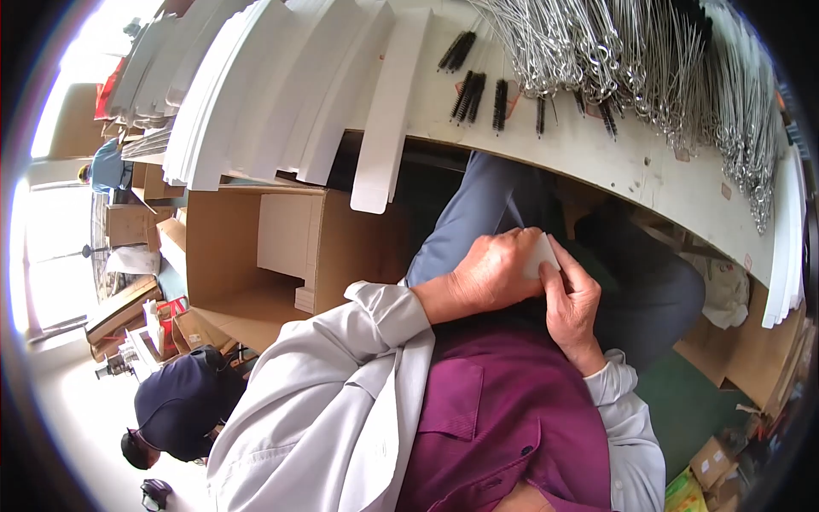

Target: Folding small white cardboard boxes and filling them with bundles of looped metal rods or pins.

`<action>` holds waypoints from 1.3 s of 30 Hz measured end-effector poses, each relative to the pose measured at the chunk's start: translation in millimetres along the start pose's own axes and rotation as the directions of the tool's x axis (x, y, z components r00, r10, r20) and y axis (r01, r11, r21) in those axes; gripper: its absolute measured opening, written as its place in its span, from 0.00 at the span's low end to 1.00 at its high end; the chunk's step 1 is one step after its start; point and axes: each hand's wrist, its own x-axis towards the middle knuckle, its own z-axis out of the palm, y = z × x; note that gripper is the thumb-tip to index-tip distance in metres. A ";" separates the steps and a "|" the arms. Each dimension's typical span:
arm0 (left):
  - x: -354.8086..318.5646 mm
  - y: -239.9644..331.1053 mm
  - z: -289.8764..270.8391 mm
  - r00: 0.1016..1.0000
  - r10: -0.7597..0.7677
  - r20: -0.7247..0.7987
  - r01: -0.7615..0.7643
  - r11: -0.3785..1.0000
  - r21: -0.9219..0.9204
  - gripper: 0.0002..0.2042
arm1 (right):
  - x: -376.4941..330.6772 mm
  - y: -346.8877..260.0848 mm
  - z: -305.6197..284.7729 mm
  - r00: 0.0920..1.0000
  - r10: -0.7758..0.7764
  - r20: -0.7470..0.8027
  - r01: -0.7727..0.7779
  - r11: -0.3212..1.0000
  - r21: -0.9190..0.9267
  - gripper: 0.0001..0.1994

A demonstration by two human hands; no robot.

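Over my lap, both hands hold a white carton (540, 256); only a small pale end of it shows between the fingers, so its full length is hidden. My left hand (497, 270) is closed around its left side, knuckles up. On the other side, my right hand (572, 299) pinches the edge with thumb and forefinger. Past the hands, on the table, lies a flat white long carton (388, 119) that juts over the front edge. Several black-bristled wire brushes (469, 96) lie to its right.
A heap of looped-end wire brushes (597, 51) covers the far right of the table (636, 158). Stacks of white cartons (247, 85) fill its left. Below stands an open cardboard box (247, 247). A bent-over person (188, 401) is at lower left, another (107, 166) farther off.
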 end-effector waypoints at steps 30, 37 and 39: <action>96.2 -34.4 -211.0 0.853 -0.353 -0.384 0.521 0.634 0.572 0.29 | 79.0 -21.1 -41.7 0.992 -0.113 -0.055 0.107 0.990 -0.094 0.12; 114.9 -28.3 -209.3 0.928 -0.199 -0.313 0.366 0.631 0.683 0.25 | 88.5 -20.2 -50.1 0.984 -0.170 -0.051 0.155 0.964 -0.216 0.12; 124.2 -19.1 -201.4 0.954 -0.098 -0.283 0.271 0.686 0.676 0.22 | 93.0 -18.6 -50.4 0.982 -0.172 -0.075 0.152 0.965 -0.216 0.12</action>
